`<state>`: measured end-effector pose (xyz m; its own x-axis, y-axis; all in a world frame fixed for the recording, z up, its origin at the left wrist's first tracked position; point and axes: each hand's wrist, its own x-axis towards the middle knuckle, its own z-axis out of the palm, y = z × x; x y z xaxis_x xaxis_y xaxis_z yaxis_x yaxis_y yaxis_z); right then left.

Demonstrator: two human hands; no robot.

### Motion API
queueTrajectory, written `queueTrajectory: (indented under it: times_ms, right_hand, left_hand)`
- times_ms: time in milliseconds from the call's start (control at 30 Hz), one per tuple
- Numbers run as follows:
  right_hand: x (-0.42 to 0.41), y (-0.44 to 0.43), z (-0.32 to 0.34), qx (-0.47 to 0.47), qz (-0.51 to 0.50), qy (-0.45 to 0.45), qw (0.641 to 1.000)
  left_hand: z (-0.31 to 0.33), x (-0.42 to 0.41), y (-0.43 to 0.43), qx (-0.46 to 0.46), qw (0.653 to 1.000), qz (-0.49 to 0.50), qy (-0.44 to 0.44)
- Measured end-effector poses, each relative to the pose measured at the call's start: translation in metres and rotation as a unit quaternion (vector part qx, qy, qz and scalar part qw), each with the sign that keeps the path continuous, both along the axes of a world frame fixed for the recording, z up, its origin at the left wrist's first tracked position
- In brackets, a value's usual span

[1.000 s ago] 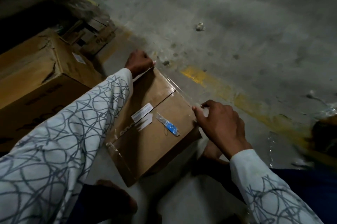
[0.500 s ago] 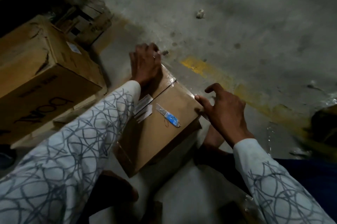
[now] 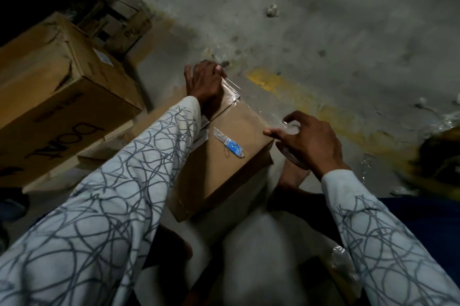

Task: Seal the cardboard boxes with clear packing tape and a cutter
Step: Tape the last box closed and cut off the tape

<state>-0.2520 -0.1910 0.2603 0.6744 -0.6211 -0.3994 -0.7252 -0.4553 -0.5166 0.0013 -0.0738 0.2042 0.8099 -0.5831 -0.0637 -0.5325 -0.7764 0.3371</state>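
Note:
A small brown cardboard box [image 3: 224, 168] stands on the floor in front of me. My left hand [image 3: 204, 84] presses flat on its far corner, over the end of a clear tape strip [image 3: 232, 90] that runs along the box's far edge. At the right corner, my right hand [image 3: 308, 144] curls around a clear tape roll [image 3: 290, 155], which is mostly hidden under the palm. Its thumb touches the box's edge. A blue cutter [image 3: 232, 149] lies on the box top between my hands.
A large printed cardboard box [image 3: 62, 96] stands at the left, with flattened cardboard [image 3: 109, 141] beside it and smaller boxes [image 3: 122, 24] behind. A yellow floor line [image 3: 298, 96] runs past the box. Crumpled plastic wrap [image 3: 448, 119] lies at the right. A bare foot [image 3: 293, 176] rests by the box.
My left hand slid over the far end of the box top and now presses the far corner. My right hand stopped pinching the tape at the right corner and spread over the roll.

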Motion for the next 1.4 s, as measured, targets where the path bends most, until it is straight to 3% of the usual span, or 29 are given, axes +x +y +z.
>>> queueTrajectory:
  times_ms: [233, 367, 500, 633, 733, 833, 900, 967, 1033, 1100, 1133, 1200, 1300, 1400]
  right_hand:
    - [-0.005, 0.013, -0.043, 0.027, 0.012, 0.008, 1.000]
    - [-0.006, 0.019, -0.050, 0.052, -0.005, 0.001, 0.999]
    - [-0.003, 0.016, -0.055, 0.071, -0.006, 0.004, 0.997]
    - [-0.003, 0.015, -0.058, 0.096, -0.007, -0.009, 0.995]
    - [-0.001, 0.014, -0.060, 0.104, -0.001, -0.010, 0.994]
    - [-0.004, 0.009, -0.064, 0.174, -0.001, -0.053, 0.983]
    - [-0.007, 0.004, -0.066, 0.242, -0.033, -0.121, 0.962]
    - [-0.005, 0.001, -0.067, 0.263, -0.052, -0.134, 0.954]
    - [-0.003, 0.006, -0.065, 0.210, -0.048, -0.102, 0.971]
    - [-0.004, 0.018, -0.066, 0.063, -0.062, -0.057, 0.994]
    - [-0.006, 0.028, -0.060, -0.028, -0.087, -0.060, 0.994]
    - [-0.006, 0.049, -0.044, -0.137, -0.108, -0.117, 0.978]
    - [0.002, 0.073, -0.039, -0.114, 0.066, -0.216, 0.967]
    - [0.004, 0.091, -0.032, -0.056, 0.232, -0.130, 0.962]
  left_hand:
    - [0.003, 0.000, 0.000, -0.008, 1.000, -0.003, 0.011]
    - [0.002, -0.012, -0.002, 0.111, 0.993, -0.023, -0.031]
    - [-0.012, -0.037, -0.006, 0.095, 0.992, -0.023, -0.082]
    - [-0.011, -0.067, -0.011, 0.112, 0.988, -0.076, -0.075]
    - [-0.010, -0.095, -0.015, 0.134, 0.974, -0.169, -0.075]
    - [-0.015, -0.127, -0.016, 0.097, 0.958, -0.252, -0.094]
    - [-0.013, -0.136, -0.018, 0.086, 0.964, -0.238, -0.076]
    - [-0.005, -0.130, -0.025, 0.091, 0.974, -0.210, -0.008]
    - [0.009, -0.116, -0.030, 0.038, 0.975, -0.158, 0.155]
    - [0.032, -0.104, -0.025, -0.151, 0.923, -0.055, 0.349]
    - [0.046, -0.102, -0.016, -0.259, 0.894, 0.023, 0.365]
    - [0.067, -0.104, 0.013, -0.405, 0.851, 0.145, 0.302]
    - [0.072, -0.144, 0.058, -0.473, 0.803, 0.277, 0.236]
    - [0.061, -0.214, 0.103, -0.474, 0.733, 0.375, 0.311]
